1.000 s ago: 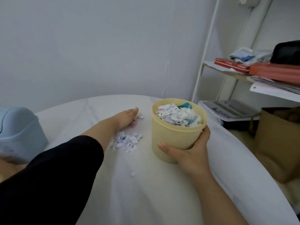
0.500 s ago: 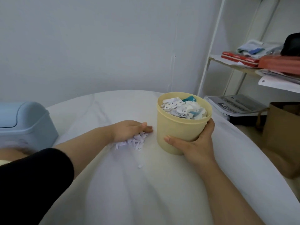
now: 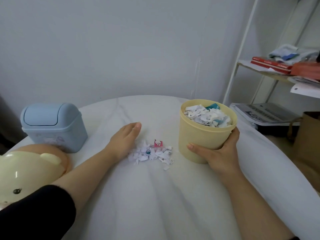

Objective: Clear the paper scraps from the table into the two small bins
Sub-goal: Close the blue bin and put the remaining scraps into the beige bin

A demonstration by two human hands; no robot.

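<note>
A small heap of paper scraps (image 3: 150, 153), mostly white with a few teal flecks, lies on the white surface (image 3: 155, 201) between the two hands, with one pink scrap (image 3: 158, 143) printed with a cartoon figure at its far edge. The left hand (image 3: 123, 140) rests on the surface just left of the heap, its fingers (image 3: 136, 127) straight and pressed together, pointing away from the person, and the side of the hand touches the heap's near-left edge. A black sleeve (image 3: 34, 215) covers the upper part of that arm. The right hand (image 3: 220, 154) grips the yellow bin (image 3: 202, 135), thumb on the near side and the other fingers wrapped round the right side and out of sight. This bin stands upright just right of the heap, apart from it, and is filled nearly to the rim with torn paper (image 3: 206, 115), white with a few teal pieces. The blue bin (image 3: 53, 127), its swing lid closed, stands at the left of the surface, well apart from the scraps. In front of it, at the near-left edge, lies a pale yellow bear-faced object (image 3: 22, 175). To the right of the surface stands a white wire shelf (image 3: 240, 64) holding red books (image 3: 270, 65) and loose papers, with a brown paper bag (image 3: 310, 141) beside it
</note>
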